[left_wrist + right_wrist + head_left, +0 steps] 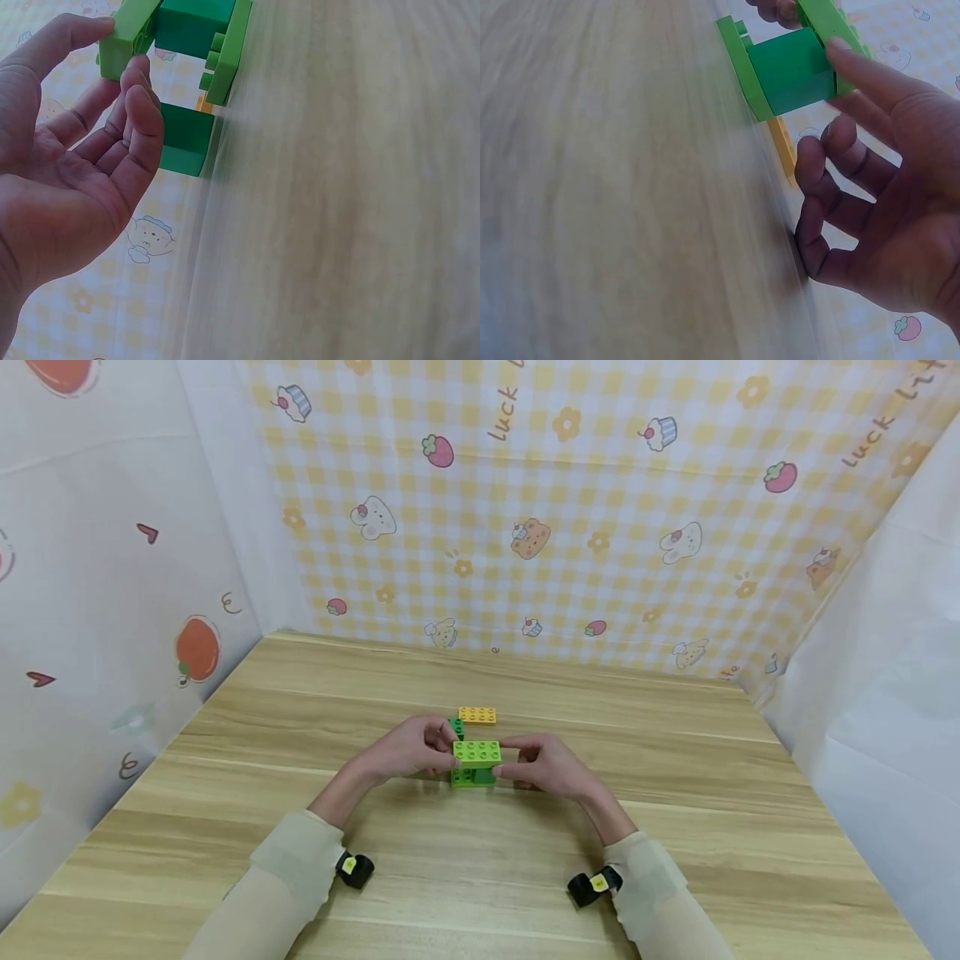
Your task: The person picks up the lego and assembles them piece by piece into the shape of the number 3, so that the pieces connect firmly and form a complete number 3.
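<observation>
Two ends of the top brick (477, 752), just below the frame's centre, are pinched between thumb and fingers by the left hand (411, 748) and right hand (553, 767); level, even pressure onto the green block (791, 71) is advised (full seating cannot be confirmed).

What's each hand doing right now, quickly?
Left hand: holding the upper lime brick at its left end, between thumb and fingers.
Right hand: holding the same brick at its right end.
</observation>
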The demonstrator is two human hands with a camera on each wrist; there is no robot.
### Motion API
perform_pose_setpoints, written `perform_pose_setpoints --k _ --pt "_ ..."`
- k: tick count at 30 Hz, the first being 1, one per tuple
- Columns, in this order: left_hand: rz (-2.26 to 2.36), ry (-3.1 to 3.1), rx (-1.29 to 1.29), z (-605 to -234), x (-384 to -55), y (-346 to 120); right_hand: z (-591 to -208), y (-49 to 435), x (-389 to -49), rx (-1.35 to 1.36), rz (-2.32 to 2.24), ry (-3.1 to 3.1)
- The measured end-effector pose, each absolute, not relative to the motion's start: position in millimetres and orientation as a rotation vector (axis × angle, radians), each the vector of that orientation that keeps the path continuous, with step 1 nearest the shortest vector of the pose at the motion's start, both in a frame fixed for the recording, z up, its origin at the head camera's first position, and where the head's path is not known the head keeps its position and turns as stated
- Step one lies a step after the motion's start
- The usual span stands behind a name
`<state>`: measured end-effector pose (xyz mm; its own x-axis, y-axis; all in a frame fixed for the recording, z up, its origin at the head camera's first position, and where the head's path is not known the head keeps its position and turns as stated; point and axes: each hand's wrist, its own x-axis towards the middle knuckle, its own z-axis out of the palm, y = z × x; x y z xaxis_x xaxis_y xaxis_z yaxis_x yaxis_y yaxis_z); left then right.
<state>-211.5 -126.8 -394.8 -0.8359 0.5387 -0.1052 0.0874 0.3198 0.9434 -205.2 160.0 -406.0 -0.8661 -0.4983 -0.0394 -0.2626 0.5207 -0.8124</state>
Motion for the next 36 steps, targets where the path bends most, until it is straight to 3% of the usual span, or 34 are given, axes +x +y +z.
perform_pose_setpoints --k 36 --pt "1.492 2.195 0.561 -396.2 -212.7 -128.4 -403.6 156.6 -202.0 -0.648 -1.225 2.54"
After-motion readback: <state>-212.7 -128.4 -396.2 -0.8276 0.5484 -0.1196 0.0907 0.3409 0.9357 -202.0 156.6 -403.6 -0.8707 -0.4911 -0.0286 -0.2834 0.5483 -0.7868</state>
